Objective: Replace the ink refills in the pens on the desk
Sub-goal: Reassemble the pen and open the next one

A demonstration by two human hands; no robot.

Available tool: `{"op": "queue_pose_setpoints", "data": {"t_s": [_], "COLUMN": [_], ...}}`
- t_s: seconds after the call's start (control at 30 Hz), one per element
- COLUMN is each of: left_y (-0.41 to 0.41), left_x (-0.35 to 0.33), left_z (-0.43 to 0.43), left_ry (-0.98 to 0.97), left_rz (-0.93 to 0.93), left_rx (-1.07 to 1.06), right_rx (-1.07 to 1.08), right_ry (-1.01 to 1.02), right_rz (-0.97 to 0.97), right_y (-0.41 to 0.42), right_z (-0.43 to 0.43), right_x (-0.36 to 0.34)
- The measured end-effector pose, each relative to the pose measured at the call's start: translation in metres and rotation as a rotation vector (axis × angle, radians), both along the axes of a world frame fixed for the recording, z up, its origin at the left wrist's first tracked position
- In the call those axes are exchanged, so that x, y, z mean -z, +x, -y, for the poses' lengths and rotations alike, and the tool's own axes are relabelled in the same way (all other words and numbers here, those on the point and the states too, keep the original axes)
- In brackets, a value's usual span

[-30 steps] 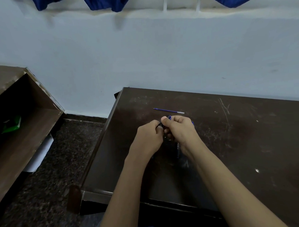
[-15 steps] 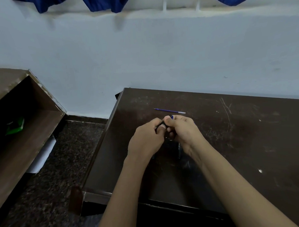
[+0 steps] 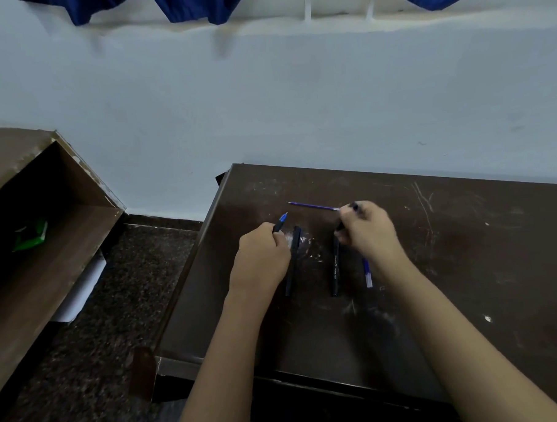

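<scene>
My left hand (image 3: 259, 262) grips a black pen part with a blue tip (image 3: 281, 221) that points up and away. My right hand (image 3: 367, 231) is closed around a dark pen piece (image 3: 354, 207); how much of it there is I cannot tell. Between the hands two black pens lie on the dark desk (image 3: 464, 266): one (image 3: 292, 261) by my left hand, another (image 3: 335, 269) with white lettering. A thin blue refill (image 3: 313, 206) lies farther back. A second blue refill (image 3: 367, 272) sticks out below my right wrist.
The desk's left edge (image 3: 190, 269) drops to a dark speckled floor (image 3: 95, 346). A brown open shelf (image 3: 42, 246) with a green object (image 3: 31, 236) stands at the left. A pale wall rises behind the desk, with blue cloth (image 3: 198, 5) hanging above.
My hands were pressed together over one pen; now they have pulled apart, each holding a piece. The two black pens on the desk, hidden before, have come into view.
</scene>
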State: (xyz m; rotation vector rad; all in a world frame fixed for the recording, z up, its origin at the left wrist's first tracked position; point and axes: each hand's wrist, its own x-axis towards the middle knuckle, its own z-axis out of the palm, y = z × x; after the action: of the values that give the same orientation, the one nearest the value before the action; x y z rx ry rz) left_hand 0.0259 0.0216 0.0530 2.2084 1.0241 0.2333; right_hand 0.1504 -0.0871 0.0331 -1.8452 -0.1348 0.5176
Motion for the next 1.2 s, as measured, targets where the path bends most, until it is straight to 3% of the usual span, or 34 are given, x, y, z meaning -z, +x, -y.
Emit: {"op": "queue_pose_setpoints", "data": {"t_s": [0.1,0.2,0.7,0.8,0.87,1.0,1.2], "left_y": [0.000,-0.003,-0.002,-0.004,-0.005,-0.004,-0.001], "left_x": [-0.002,-0.002,-0.004,-0.003,-0.003,-0.004,-0.004], "left_z": [0.000,0.001,0.003,0.004,0.004,0.004,0.008], "left_ry": [-0.012,-0.060,-0.060,-0.083,-0.071,-0.054,-0.173], "left_rz": [0.013,0.055,-0.060,-0.038,-0.031,-0.041,-0.069], "left_rx": [-0.008,-0.007,0.018,0.049,0.065,0.149,0.287], "right_rx": [-0.351,-0.552,-0.599,-0.480,-0.350,-0.225,-0.149], "right_ry": [-0.387,-0.597,-0.741,-0.625,-0.402,0.035,0.157], "right_rz": [0.333,0.430,0.362,0.432,0.427,0.004,-0.301], "right_y": [-0.019,-0.039,-0.044,-0.038,-0.033,-0.032,-0.030], "right_z": [-0.002,-0.009,-0.014,-0.013,-0.012,-0.014,-0.013], "right_x": [0.007,0.014,0.042,0.036,0.027,0.008,0.005]}}
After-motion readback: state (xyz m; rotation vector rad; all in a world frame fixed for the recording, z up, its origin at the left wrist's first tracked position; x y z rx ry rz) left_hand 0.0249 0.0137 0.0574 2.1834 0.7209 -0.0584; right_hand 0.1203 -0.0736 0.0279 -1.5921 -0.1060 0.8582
